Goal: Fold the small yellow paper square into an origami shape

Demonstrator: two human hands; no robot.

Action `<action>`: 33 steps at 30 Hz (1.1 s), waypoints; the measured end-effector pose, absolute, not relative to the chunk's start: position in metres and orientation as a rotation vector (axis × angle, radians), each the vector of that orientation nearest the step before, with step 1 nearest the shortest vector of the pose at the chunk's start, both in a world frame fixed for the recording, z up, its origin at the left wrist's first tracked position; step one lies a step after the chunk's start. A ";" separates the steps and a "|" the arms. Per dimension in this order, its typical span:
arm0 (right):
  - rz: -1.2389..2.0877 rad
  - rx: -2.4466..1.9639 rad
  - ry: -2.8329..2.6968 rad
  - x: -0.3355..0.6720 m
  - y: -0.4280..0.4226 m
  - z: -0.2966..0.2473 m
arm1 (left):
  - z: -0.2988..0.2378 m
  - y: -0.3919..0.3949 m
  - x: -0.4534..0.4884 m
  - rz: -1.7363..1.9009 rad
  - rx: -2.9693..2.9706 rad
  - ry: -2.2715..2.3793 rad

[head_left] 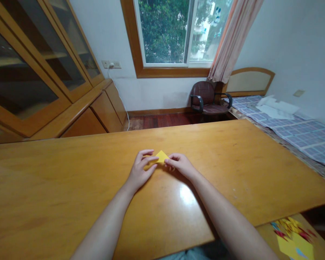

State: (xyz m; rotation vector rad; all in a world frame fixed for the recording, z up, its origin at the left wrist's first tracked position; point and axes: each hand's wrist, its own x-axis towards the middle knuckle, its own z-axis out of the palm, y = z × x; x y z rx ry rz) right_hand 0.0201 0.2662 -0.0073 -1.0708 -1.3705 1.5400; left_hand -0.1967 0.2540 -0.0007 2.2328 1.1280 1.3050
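Observation:
A small piece of folded yellow paper (161, 156), triangular in outline with its point facing away from me, is between my hands over the wooden table (92, 187). My right hand (180, 164) pinches its right corner between thumb and fingers. On the other side, my left hand (142, 169) has its fingers spread and curved, one fingertip against the paper's left edge and the thumb just below it. Whether the paper rests on the tabletop or is slightly raised, I cannot tell.
Yellow paper sheets (295, 245) and a pile of small coloured pieces (292, 227) lie on a lower surface at the front right. Beyond the table stand a dark red armchair (206, 95), a bed (295, 133) and a glass-door cabinet (67, 101).

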 end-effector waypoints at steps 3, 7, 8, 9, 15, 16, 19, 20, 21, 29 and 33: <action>1.595 -1.035 -1.423 0.021 0.265 -0.007 | -0.002 0.253 -0.196 1.275 2.298 1.069; 1.608 -1.019 -1.474 0.022 0.265 -0.007 | -0.002 0.254 -0.197 1.290 2.308 1.053; 1.601 -1.018 -1.485 0.022 0.265 -0.007 | -0.001 0.254 -0.198 1.295 2.313 1.058; 1.590 -1.019 -1.493 0.022 0.265 -0.006 | -0.001 0.254 -0.199 1.296 2.321 1.065; 1.496 -1.032 -1.436 0.018 0.266 -0.008 | -0.001 0.257 -0.202 1.223 2.332 1.112; 1.473 -1.026 -1.414 0.017 0.266 -0.009 | -0.001 0.257 -0.202 1.208 2.308 1.129; 1.383 -1.004 -1.381 0.014 0.266 -0.012 | 0.000 0.256 -0.200 1.175 2.204 1.182; 1.348 -0.998 -1.391 0.014 0.266 -0.012 | -0.001 0.256 -0.199 1.157 2.167 1.197; 1.307 -0.994 -1.417 0.014 0.265 -0.012 | -0.001 0.256 -0.199 1.138 2.130 1.211; 1.108 -1.040 -1.724 0.016 0.263 -0.004 | -0.011 0.258 -0.198 1.014 1.881 1.285; 1.112 -1.056 -1.732 0.016 0.262 -0.004 | -0.007 0.258 -0.197 0.953 1.891 1.267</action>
